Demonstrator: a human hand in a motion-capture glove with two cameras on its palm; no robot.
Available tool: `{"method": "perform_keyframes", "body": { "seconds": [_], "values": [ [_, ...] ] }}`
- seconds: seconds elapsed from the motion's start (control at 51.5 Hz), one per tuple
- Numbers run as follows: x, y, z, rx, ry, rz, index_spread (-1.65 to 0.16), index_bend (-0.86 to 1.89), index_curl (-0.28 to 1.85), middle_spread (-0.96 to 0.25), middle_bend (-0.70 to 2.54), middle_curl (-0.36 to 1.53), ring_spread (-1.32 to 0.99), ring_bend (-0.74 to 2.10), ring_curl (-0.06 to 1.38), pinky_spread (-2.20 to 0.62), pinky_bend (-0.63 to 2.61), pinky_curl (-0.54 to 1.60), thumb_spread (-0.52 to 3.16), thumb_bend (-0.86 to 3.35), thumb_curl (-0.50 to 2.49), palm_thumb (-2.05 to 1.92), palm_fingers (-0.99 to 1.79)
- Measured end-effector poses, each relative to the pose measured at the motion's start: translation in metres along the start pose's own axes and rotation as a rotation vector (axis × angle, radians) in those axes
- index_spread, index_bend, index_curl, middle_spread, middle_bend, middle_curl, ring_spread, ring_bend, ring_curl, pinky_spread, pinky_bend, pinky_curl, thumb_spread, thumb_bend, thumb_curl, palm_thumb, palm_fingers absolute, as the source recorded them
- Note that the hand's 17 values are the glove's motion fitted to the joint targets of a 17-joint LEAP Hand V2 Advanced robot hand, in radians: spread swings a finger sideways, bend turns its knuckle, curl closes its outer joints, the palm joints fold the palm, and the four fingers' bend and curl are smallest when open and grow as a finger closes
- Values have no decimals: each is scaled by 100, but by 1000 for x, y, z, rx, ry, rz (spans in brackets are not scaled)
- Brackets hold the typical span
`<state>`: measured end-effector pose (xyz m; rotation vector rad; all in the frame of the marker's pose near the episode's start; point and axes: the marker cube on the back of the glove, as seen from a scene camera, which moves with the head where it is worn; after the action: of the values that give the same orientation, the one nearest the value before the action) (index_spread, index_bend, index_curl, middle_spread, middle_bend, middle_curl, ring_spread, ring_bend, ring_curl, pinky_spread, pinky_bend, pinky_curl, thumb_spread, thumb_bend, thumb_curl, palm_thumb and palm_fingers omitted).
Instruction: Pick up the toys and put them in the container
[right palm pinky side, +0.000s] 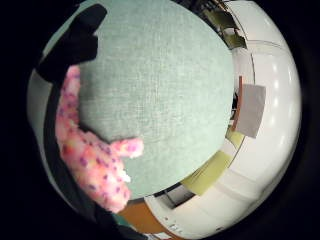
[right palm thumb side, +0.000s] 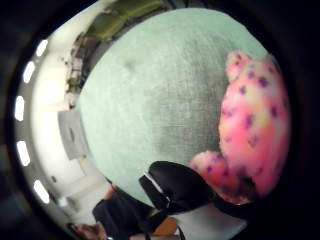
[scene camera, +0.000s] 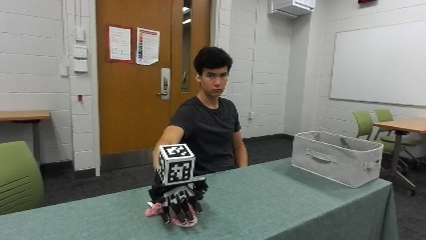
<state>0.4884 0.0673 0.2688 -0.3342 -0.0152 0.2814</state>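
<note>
Toy: pink plush toy (scene camera: 174, 216) with purple spots lies on the green tablecloth (scene camera: 279, 205), near edge, left side.
Hand: gloved right hand (scene camera: 177, 198) covers the toy, fingers curled round it.
Container: grey fabric bin (scene camera: 338, 157) at far right, well apart.

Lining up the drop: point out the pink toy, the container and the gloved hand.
pink toy (right palm thumb side: 255, 125), thumb-side palm view, spotted body.
container (scene camera: 336, 162), outside view, front wall.
gloved right hand (scene camera: 178, 200), outside view, back of fingers.

Pink toy (scene camera: 154, 210) — mostly under gloved hand (scene camera: 178, 200)
</note>
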Motion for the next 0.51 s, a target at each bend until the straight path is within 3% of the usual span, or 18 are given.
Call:
{"method": "perform_keyframes", "body": {
  "seconds": [0.194, 0.33, 0.505],
  "values": [
    [5, 3, 9, 3, -20, 7, -25, 9, 22, -13, 19, 41, -36, 33, 32, -11, 93, 40, 93, -3, 24, -2, -5],
    [2, 3, 7, 52, -51, 32, -30, 33, 29, -16, 21, 41, -42, 44, 32, -18, 82, 35, 109, 10, 29, 21, 31],
    [-8, 13, 2, 201, -12, 62, -33, 40, 35, -24, 26, 43, -52, 53, 34, -28, 80, 34, 125, 24, 37, 46, 65]
  ]
}}
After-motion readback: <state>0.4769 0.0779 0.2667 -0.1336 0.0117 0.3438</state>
